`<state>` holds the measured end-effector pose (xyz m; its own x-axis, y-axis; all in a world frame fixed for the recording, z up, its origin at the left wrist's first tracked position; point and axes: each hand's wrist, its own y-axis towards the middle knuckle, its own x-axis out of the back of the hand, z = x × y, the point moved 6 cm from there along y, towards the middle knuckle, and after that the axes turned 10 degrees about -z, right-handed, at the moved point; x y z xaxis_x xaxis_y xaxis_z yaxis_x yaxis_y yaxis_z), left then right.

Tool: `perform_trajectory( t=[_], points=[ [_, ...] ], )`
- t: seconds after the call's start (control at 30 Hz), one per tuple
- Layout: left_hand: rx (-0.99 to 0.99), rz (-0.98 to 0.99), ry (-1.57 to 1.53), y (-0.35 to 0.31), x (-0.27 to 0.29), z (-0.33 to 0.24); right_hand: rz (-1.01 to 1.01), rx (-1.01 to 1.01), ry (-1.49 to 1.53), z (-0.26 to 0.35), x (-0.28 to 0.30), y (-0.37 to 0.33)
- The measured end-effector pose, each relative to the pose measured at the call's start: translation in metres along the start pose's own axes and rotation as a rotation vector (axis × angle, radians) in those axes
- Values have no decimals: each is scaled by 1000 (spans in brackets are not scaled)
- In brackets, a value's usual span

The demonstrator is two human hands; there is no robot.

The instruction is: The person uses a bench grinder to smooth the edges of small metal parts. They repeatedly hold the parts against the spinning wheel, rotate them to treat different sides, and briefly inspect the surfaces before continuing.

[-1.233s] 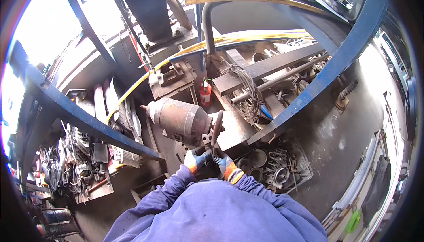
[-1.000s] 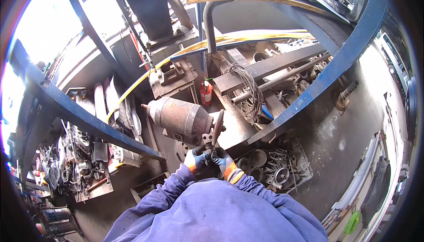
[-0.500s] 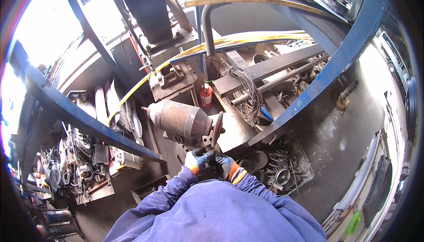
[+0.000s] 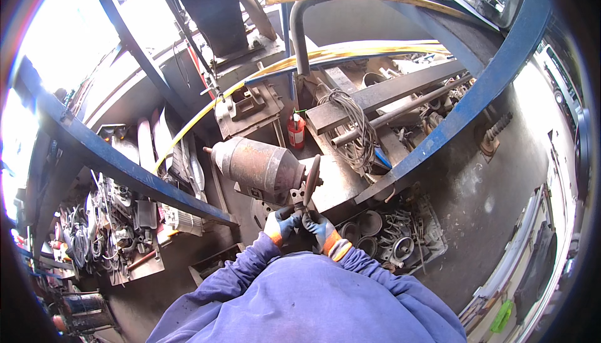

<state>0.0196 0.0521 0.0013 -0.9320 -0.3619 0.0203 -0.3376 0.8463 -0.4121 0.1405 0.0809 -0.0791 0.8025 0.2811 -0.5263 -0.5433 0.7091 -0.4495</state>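
Grip unclear: left hand (image 4: 282,225), right hand (image 4: 322,231) side by side near disc (image 4: 312,180), forearms (image 4: 241,265) converging.

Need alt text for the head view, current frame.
A person's left hand and right hand, both gloved, hold a small dark part by the near edge of a wheel on a rusty, drum-shaped machine. A red fire extinguisher stands behind it; metal parts lie to the right, and blue beams cross the view.
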Motion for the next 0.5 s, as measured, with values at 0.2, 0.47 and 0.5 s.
perform_trajectory(
  t=[0.2,0.47,0.5],
  points=[
    [19,-33,39,6,3,10,189,-282,242,-5,-2,1],
    [27,-11,7,5,5,12,-79,80,-22,-42,21,33],
    [12,5,3,4,4,11,-86,95,-25,-43,21,32]
  ],
)
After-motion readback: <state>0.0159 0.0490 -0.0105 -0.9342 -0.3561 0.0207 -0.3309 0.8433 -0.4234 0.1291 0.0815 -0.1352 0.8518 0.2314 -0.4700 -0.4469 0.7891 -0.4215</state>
